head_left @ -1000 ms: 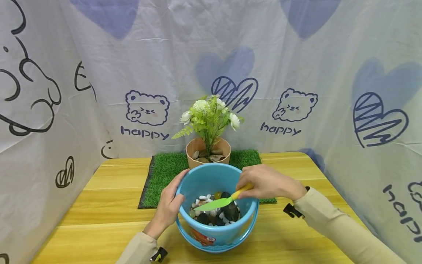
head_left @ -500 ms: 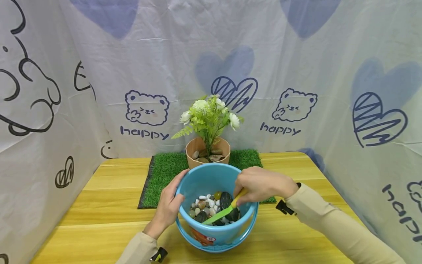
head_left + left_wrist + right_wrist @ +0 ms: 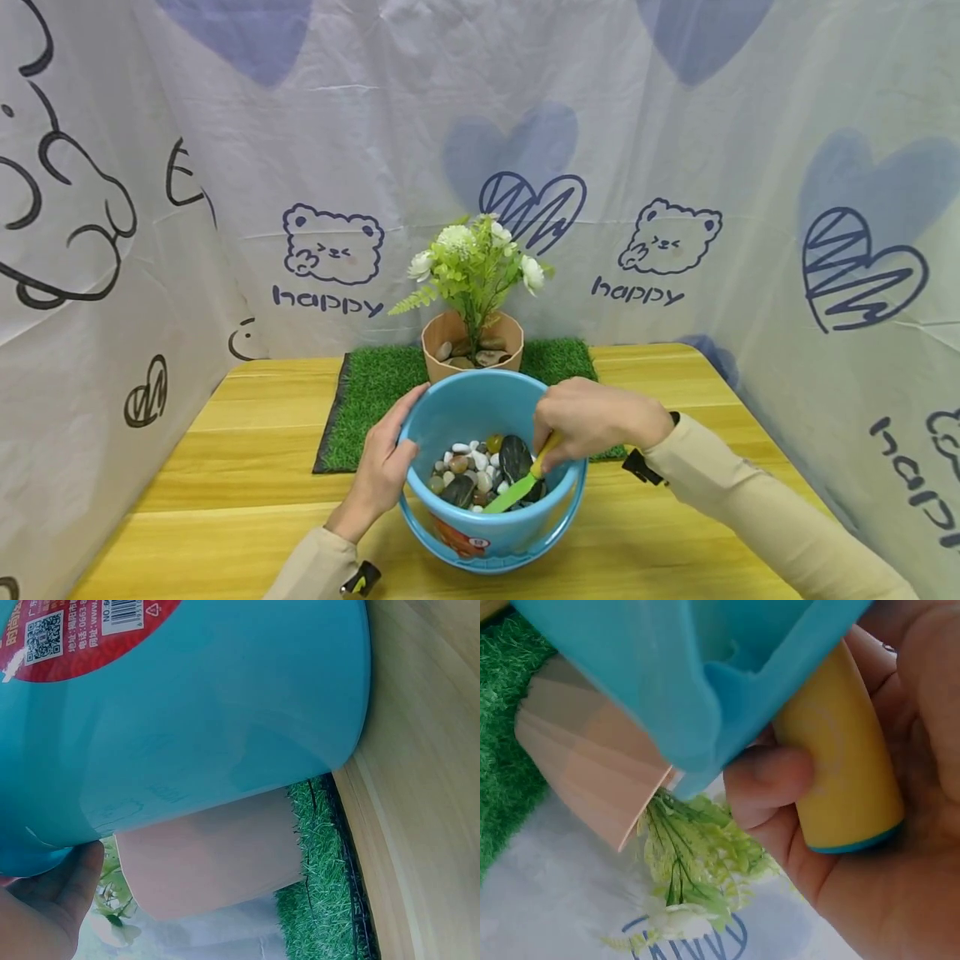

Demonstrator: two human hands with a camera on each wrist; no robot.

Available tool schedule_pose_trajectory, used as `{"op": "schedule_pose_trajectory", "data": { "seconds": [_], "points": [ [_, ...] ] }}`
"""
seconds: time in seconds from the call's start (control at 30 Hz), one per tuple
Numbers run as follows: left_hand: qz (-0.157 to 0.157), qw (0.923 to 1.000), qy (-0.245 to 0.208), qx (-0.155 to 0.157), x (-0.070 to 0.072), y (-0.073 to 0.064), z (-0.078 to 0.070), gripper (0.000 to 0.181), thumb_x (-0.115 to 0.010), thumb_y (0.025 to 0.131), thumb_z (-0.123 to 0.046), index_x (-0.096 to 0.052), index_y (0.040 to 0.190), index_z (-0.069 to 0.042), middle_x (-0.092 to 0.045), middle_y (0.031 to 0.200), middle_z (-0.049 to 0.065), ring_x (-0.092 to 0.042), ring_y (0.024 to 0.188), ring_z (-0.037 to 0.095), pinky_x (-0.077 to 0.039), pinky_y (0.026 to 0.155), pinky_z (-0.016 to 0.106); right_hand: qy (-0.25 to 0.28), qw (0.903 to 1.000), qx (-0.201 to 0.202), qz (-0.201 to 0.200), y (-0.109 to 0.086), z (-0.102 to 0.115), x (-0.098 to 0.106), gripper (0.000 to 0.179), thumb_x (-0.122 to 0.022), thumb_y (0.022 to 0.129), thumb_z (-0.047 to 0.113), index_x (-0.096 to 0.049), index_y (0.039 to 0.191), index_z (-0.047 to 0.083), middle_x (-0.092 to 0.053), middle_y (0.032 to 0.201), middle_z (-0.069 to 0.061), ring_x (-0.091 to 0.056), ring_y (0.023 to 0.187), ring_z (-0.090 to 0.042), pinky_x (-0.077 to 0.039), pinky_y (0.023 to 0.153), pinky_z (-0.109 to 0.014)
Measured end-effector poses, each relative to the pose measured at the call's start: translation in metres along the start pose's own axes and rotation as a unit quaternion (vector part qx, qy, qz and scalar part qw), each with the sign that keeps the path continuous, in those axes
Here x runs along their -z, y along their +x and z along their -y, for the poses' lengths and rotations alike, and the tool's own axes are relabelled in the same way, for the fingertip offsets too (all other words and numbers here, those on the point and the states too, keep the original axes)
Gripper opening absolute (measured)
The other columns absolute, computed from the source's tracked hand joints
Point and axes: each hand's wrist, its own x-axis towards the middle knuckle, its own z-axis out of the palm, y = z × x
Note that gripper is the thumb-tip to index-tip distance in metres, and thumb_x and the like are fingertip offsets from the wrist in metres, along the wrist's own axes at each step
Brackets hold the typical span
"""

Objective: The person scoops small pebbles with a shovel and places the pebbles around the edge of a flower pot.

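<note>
wooden table (image 3: 225, 471) flanks bucket rim (image 3: 480, 519); right grip (image 3: 594, 421) holds trowel (image 3: 516, 492) inside.

Your left hand (image 3: 381, 462) holds the left side of the blue bucket (image 3: 465, 404) at the rim. Your right hand (image 3: 592, 419) grips the yellow handle (image 3: 540, 463) of a trowel over the right side of the bucket. The trowel's green blade (image 3: 512, 494) slants down to the left among the stones. Inside the bucket you see small pebbles (image 3: 458, 464), mostly white, grey and brown, and larger dark stones (image 3: 515, 457). The bucket stands on the wooden table (image 3: 232, 467). Directly behind it, a tan pot (image 3: 437, 360) holds a white-flowered plant (image 3: 471, 271) and rests on a green turf mat (image 3: 367, 404). A printed curtain (image 3: 420, 125) encloses the table at the back and both sides.
</note>
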Motion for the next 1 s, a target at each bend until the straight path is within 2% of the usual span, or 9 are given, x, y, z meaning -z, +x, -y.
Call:
{"op": "schedule_pose_trajectory", "data": {
  "seconds": [0.23, 0.5, 0.87, 1.0],
  "points": [
    [0.004, 1.0000, -0.004, 0.005, 0.001, 0.000, 0.000, 0.070, -0.042, 0.080, 0.001, -0.044, 0.149, -0.014, -0.056, 0.139, 0.012, -0.066, 0.109, 0.029, -0.057, 0.080, 0.041, -0.036, 0.9990, 0.006, -0.025, 0.006, 0.005, -0.002, 0.011, -0.074, 0.084, 0.039, -0.080, 0.086, 0.029, -0.072, 0.083, 0.016, -0.062, 0.076, 0.001, -0.050, 0.067, -0.019],
    [0.004, 1.0000, -0.003, 0.008, 0.000, 0.000, -0.001, 0.070, -0.042, 0.080, 0.002, -0.044, 0.149, -0.014, -0.057, 0.139, 0.012, -0.065, 0.109, 0.030, -0.057, 0.081, 0.042, -0.062, 0.9954, 0.005, -0.073, 0.011, 0.002, -0.016, 0.016, -0.071, 0.086, 0.042, -0.079, 0.090, 0.029, -0.068, 0.084, 0.014, -0.058, 0.076, -0.003, -0.045, 0.064, -0.019],
    [0.003, 1.0000, -0.003, 0.006, 0.000, 0.000, -0.001, 0.070, -0.042, 0.080, 0.002, -0.043, 0.149, -0.012, -0.056, 0.139, 0.012, -0.065, 0.111, 0.030, -0.056, 0.083, 0.044, -0.072, 0.9920, 0.023, -0.101, 0.013, -0.004, -0.019, 0.017, -0.070, 0.087, 0.041, -0.079, 0.094, 0.028, -0.067, 0.084, 0.014, -0.054, 0.075, -0.003, -0.041, 0.062, -0.017],
    [0.005, 1.0000, -0.003, 0.007, 0.000, 0.000, -0.001, 0.070, -0.042, 0.080, 0.001, -0.043, 0.149, -0.012, -0.056, 0.140, 0.012, -0.064, 0.112, 0.030, -0.056, 0.083, 0.045, -0.062, 0.9933, 0.018, -0.095, 0.013, -0.005, -0.017, 0.019, -0.070, 0.087, 0.041, -0.079, 0.094, 0.027, -0.069, 0.086, 0.014, -0.056, 0.077, -0.004, -0.044, 0.064, -0.019]
  ]
}}
